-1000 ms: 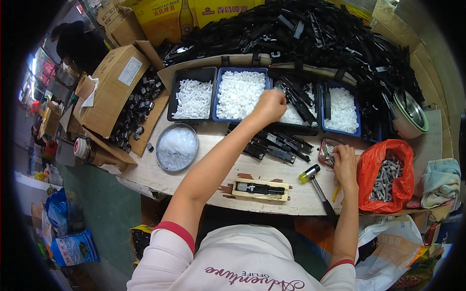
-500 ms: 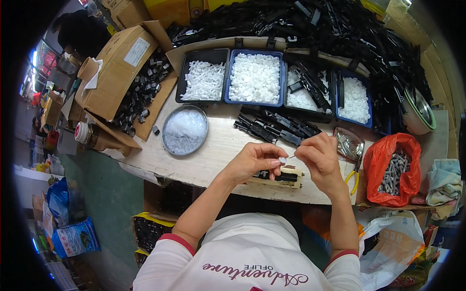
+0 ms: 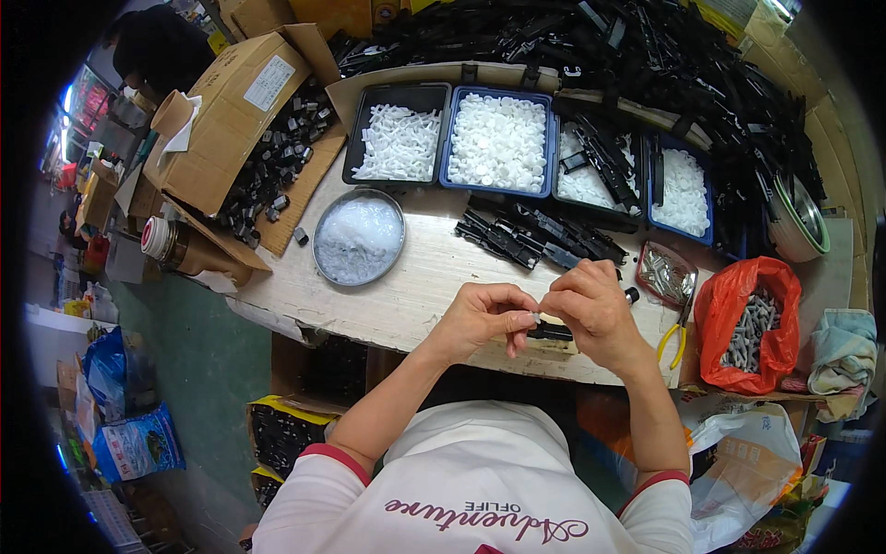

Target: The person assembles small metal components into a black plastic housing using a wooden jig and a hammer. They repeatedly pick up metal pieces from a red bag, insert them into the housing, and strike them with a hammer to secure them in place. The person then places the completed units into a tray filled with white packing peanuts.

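Observation:
Between the thumb and fingers of my left hand [image 3: 487, 320] is a small white plastic piece [image 3: 535, 318]. My right hand [image 3: 595, 312] is closed in a pinch right beside it, fingertips nearly meeting those of the left. The thin metal pin it gripped a moment ago is hidden by the fingers now. Below both hands, a black part [image 3: 553, 331] lies on the bench at its front edge, mostly covered by them. Just behind the right hand, the dark round end of some object [image 3: 631, 295] shows. Further back lie several black slotted assemblies [image 3: 498, 238].
Bins of white pieces [image 3: 498, 143] line the back, before a heap of black parts [image 3: 664, 55]. At left are a round dish [image 3: 358, 238] and a carton [image 3: 231, 120]. At right sit a tray of metal pins [image 3: 664, 273], yellow-handled pliers [image 3: 675, 342] and a red bag [image 3: 748, 323].
My right hand has moved left toward my left hand, closing the gap between them. The pin seen earlier is now out of sight. The view has shifted slightly.

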`<action>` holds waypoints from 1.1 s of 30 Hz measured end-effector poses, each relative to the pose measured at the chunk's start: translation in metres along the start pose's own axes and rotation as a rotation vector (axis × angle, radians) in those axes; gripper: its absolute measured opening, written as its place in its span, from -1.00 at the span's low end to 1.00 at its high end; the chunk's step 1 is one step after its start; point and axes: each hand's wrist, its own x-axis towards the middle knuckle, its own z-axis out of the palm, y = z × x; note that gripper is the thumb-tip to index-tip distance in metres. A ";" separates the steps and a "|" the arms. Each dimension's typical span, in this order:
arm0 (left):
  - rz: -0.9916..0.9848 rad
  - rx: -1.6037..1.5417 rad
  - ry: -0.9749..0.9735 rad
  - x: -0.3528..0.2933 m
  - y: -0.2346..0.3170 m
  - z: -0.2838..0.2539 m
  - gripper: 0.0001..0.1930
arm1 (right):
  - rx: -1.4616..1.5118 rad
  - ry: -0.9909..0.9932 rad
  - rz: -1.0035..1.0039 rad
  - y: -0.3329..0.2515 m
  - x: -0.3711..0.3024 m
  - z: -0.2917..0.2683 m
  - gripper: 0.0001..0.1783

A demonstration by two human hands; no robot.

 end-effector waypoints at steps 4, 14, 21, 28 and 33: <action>0.062 -0.033 0.080 -0.003 -0.007 -0.001 -0.87 | -0.012 0.185 0.064 -0.003 -0.013 0.021 -0.81; 0.511 1.014 0.175 -0.014 -0.009 -0.006 -0.80 | -0.080 0.185 0.175 -0.012 -0.039 0.048 -0.83; 0.403 1.332 0.176 -0.015 -0.026 -0.006 -0.68 | -0.140 -0.011 0.209 -0.006 -0.043 0.058 -0.85; 0.310 1.409 0.132 -0.006 -0.019 -0.001 -0.72 | -0.068 -0.050 0.225 -0.003 -0.048 0.053 -0.80; 0.221 1.739 -0.046 0.009 0.000 0.014 -0.74 | 0.011 0.048 0.282 0.010 -0.051 0.033 -0.86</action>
